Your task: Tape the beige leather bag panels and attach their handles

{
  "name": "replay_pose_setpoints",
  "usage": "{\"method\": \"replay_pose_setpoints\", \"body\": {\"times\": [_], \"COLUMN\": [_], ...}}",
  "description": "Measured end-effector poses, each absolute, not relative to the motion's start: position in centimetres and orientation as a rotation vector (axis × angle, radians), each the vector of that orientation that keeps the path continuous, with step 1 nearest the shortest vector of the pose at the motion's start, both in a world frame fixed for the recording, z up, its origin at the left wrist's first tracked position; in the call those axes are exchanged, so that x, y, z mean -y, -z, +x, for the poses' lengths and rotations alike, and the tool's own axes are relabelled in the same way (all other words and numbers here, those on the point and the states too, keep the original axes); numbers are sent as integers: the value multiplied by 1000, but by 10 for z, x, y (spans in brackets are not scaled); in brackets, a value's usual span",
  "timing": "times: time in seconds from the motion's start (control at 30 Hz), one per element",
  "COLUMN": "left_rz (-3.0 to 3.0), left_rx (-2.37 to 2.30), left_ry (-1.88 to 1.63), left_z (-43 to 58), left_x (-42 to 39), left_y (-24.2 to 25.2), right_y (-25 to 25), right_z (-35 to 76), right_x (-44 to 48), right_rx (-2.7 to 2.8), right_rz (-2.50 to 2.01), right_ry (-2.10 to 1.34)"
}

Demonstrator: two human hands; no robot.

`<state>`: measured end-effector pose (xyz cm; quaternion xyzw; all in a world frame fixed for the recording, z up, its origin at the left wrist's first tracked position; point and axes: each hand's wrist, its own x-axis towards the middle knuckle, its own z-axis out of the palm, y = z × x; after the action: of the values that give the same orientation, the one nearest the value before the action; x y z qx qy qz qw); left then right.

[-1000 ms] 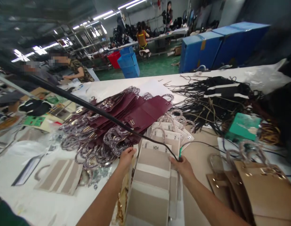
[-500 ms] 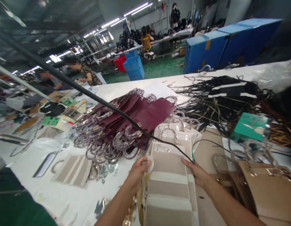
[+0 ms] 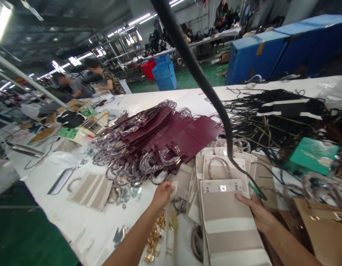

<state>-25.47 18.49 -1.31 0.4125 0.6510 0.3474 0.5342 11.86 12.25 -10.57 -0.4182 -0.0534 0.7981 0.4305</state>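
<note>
A beige bag piece with cream stripes [image 3: 226, 210] and small metal fittings along its top lies before me. My right hand [image 3: 259, 212] grips its right edge, thumb on top and fingers hidden underneath. Left of it, my left hand [image 3: 163, 195] is closed, with a pale edge at the fingertips that I cannot identify. More beige bag pieces [image 3: 207, 162] with wrapped handles are stacked just behind. Gold metal fittings [image 3: 156, 236] lie near my left forearm. A black cord [image 3: 212, 96] hangs across the view and ends close to my right hand.
Maroon bag pieces [image 3: 187, 135] with wrapped handles are heaped on the white table [image 3: 74, 225]. Tan bag pieces [image 3: 323, 225], a green box [image 3: 312, 157] and black straps [image 3: 287, 107] are at the right. Another striped piece [image 3: 90, 190] lies left. Co-workers [image 3: 111, 81] sit beyond.
My left hand has come away from the striped bag piece's left edge. The piece now lies farther right in view, still in my right hand. The whole view has shifted.
</note>
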Motion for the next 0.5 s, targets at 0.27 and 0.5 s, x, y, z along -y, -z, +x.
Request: {"method": "replay_pose_setpoints", "body": {"times": [0.27, 0.5], "left_rz": [915, 727], "left_rx": [-1705, -1437], "left_ry": [-985, -898], "left_z": [-266, -254], "left_x": [-212, -205], "left_y": [36, 8], "right_y": [105, 89], "right_z": [73, 44], "right_x": [-154, -169], "right_rx": [-25, 144], "right_rz": [-962, -1032], "right_ry": [-2037, -1858]}}
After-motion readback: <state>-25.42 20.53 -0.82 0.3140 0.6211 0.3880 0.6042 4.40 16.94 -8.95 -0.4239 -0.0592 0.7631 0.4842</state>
